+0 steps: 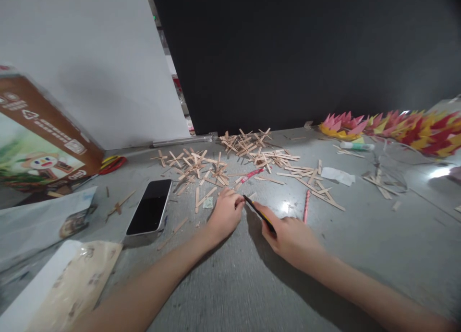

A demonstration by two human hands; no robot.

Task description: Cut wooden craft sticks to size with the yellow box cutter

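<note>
My left hand [226, 212] rests on the grey table [378, 245], fingers pinched together on something small that I cannot make out. My right hand [288, 236] grips a dark, thin tool with a yellow stripe [258, 211], whose tip points at the left hand's fingertips. Just beyond the hands lie several wooden sticks glued into crosses [196, 165] and loose flat sticks [295, 169]. A pink pencil [306, 206] lies right of my right hand.
A black phone [150, 206] lies face up to the left. A printed cardboard box [39, 140] and plastic bags [54, 255] fill the left side. Red-yellow paper decorations [392, 125], a glue stick [355, 145] and red scissors [112, 164] sit further back. A black wall stands behind.
</note>
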